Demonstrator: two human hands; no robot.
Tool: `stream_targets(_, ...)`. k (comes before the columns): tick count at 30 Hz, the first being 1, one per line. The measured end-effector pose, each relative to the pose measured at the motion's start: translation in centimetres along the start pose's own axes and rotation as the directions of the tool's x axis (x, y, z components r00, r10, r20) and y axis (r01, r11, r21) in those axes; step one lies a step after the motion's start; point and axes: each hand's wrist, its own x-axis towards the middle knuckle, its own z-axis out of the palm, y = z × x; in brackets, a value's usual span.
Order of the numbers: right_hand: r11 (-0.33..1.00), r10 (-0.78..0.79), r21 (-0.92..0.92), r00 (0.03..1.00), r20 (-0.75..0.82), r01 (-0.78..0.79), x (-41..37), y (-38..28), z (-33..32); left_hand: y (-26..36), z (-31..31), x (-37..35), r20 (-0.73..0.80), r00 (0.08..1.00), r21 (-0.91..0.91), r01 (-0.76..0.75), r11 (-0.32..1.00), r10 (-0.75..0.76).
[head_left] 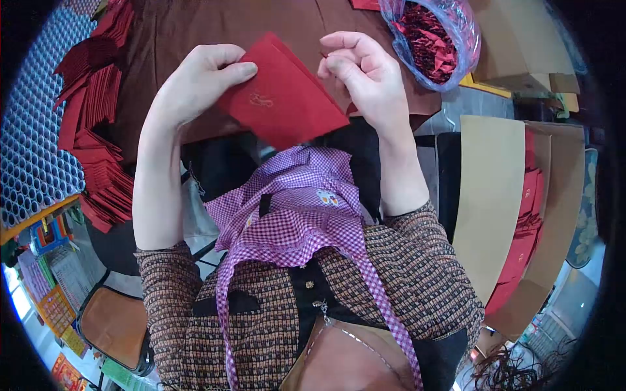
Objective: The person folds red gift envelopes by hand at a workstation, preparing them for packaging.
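Held a red envelope (pixel 287 98) up over the brown tabletop (pixel 195 26), between both hands, with the gold emblem toward the camera. Pinched its left corner in the left hand (pixel 195 81), thumb pressed flat on the face and fingers tucked behind. Nipped the upper right edge with the right hand (pixel 365 75), fingertips drawn together on the paper. Judged light, thin and bendable, likely to crease if squeezed mid-face, perhaps a little slick. Best taken by corners or edges, thumb opposite fingers. Sat near stacks of like envelopes (pixel 98 130), a plastic bag (pixel 437 39) of red scraps and a cardboard box (pixel 495 195).
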Motion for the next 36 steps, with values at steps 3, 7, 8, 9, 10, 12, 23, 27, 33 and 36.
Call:
stream_targets(3, 0.985, -0.02, -0.17, 0.999, -0.041, 0.012, -0.6, -1.2, 0.6, -0.8, 0.2, -0.1, 0.049, 0.997, -0.212, 0.071, 0.975, -0.062)
stream_targets(7, 0.707, -0.478, -0.574, 0.877, 0.041, 0.412, -0.5, -1.2, 1.0, -1.8, 0.7, -0.6, 0.073, 0.99, -0.378, 0.141, 0.915, -0.122)
stream_targets(8, 0.663, -0.484, -0.631, 0.874, 0.049, 0.402, -0.4, -1.1, 0.9, -1.8, 0.9, -0.8, 0.08, 0.989, -0.433, 0.149, 0.889, -0.127)
stream_targets(9, 0.615, -0.49, -0.684, 0.87, 0.058, 0.392, -0.3, -1.0, 0.8, -1.8, 1.0, -1.0, 0.085, 0.988, -0.487, 0.156, 0.859, -0.131)
stream_targets(10, 0.653, -0.451, -0.657, 0.89, 0.062, 0.377, -0.3, -0.8, 0.8, -1.7, 0.8, -1.0, 0.071, 0.989, -0.389, 0.146, 0.91, -0.129)
stream_targets(12, 0.738, -0.39, -0.578, 0.919, 0.056, 0.348, -0.5, -0.7, 1.4, -2.3, 0.9, -1.1, 0.04, 0.992, -0.339, 0.124, 0.933, -0.117)
stream_targets(23, 0.775, -0.372, -0.502, 0.919, 0.131, 0.385, 0.4, 1.7, 4.1, -2.3, 2.9, -1.1, -0.123, 0.99, -0.2, 0.043, 0.979, -0.069)
stream_targets(27, 0.77, -0.398, -0.511, 0.914, 0.08, 0.381, 0.6, 2.3, 4.8, -2.7, 3.4, -0.9, -0.162, 0.985, -0.203, 0.026, 0.979, -0.06)
stream_targets(33, 0.771, -0.35, -0.546, 0.934, 0.068, 0.329, 0.7, 2.3, 4.7, -2.0, 3.7, -0.7, -0.161, 0.986, -0.078, 0.039, 0.996, -0.051)
stream_targets(36, 0.793, -0.305, -0.537, 0.95, 0.059, 0.288, 0.6, 2.5, 4.7, -2.3, 3.9, -0.6, -0.183, 0.983, -0.076, 0.01, 0.997, -0.024)
